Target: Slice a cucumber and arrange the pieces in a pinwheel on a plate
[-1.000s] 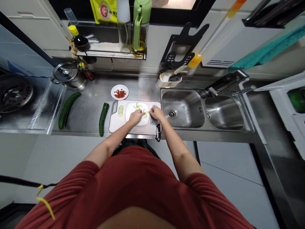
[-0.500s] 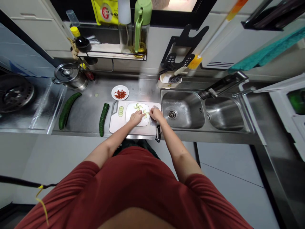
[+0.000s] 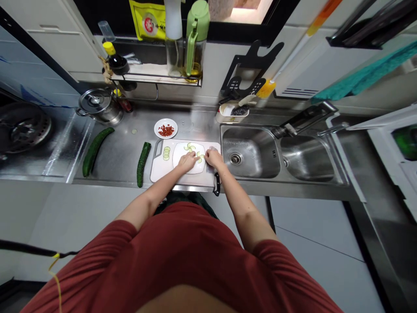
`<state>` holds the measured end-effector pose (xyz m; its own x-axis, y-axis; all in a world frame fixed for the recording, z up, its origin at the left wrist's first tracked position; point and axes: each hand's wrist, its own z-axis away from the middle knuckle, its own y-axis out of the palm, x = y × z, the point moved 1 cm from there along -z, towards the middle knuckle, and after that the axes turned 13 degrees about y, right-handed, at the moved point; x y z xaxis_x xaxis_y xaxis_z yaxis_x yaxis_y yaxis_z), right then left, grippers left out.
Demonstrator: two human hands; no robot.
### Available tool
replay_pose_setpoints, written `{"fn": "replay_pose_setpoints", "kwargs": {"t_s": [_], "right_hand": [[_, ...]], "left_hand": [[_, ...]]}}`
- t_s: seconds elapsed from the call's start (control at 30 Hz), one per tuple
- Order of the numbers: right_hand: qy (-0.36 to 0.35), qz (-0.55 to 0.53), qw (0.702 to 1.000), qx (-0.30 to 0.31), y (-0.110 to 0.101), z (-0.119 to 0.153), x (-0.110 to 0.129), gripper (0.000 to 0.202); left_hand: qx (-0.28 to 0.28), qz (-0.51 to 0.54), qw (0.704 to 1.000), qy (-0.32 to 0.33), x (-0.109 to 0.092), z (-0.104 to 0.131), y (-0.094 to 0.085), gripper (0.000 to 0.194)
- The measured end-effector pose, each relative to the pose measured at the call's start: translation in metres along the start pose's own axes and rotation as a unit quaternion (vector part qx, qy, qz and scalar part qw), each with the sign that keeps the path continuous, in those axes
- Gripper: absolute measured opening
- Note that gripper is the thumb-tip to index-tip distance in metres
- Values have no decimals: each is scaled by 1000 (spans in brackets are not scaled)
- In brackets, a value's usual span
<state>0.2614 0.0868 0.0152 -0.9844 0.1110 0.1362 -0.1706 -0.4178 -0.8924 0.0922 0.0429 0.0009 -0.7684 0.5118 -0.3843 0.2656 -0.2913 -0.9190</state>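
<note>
A white plate (image 3: 178,161) lies on a white cutting board (image 3: 159,173), with thin pale green cucumber slices (image 3: 189,147) arranged on it. My left hand (image 3: 186,162) rests over the plate, thumb and fingers slightly apart, its tips at the slices on the right side. At the plate's right rim, my right hand (image 3: 213,158) has its fingertips pinched together; whatever is between them is too small to make out. A knife's black handle (image 3: 216,184) sticks out past the board's front edge, its blade partly under my right hand. Overlapping cucumber slices (image 3: 166,153) sit on the board's left part.
Left of the board lie a cut cucumber (image 3: 143,164) and a whole cucumber (image 3: 97,151). Behind stands a small dish (image 3: 174,124) of chopped red pieces. A steel pot (image 3: 99,106) is at the back left, a double sink (image 3: 249,150) on the right.
The camera view has shifted slightly, so the counter sits a little lower and further right. Both hands hold nearly the same places at the plate.
</note>
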Motion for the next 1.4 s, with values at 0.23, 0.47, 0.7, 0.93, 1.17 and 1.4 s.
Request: {"fn": "replay_pose_setpoints", "kwargs": {"t_s": [0.23,0.47,0.7,0.93,1.17,1.4], "right_hand": [[8,2,1000,-25,-1,8,4,27],[10,-46,994,-100,1,28,-1,32],[-70,-6,994,-80,13,42,12,34],[-89,26,992,-85,19,43,19,34],[-87,45,992,-79,18,42,20,34],[-93,40,991,-89,19,37,25,30]], "left_hand": [[-19,36,999,-29,-1,-4,-7,39],[-99,78,988,-93,-3,14,-6,44],[-66,13,996,-55,-10,24,4,43],[-38,-2,997,-65,-13,21,4,40],[-25,-13,997,-67,-15,20,1,37],[-33,12,995,-93,-15,11,-2,36]]}}
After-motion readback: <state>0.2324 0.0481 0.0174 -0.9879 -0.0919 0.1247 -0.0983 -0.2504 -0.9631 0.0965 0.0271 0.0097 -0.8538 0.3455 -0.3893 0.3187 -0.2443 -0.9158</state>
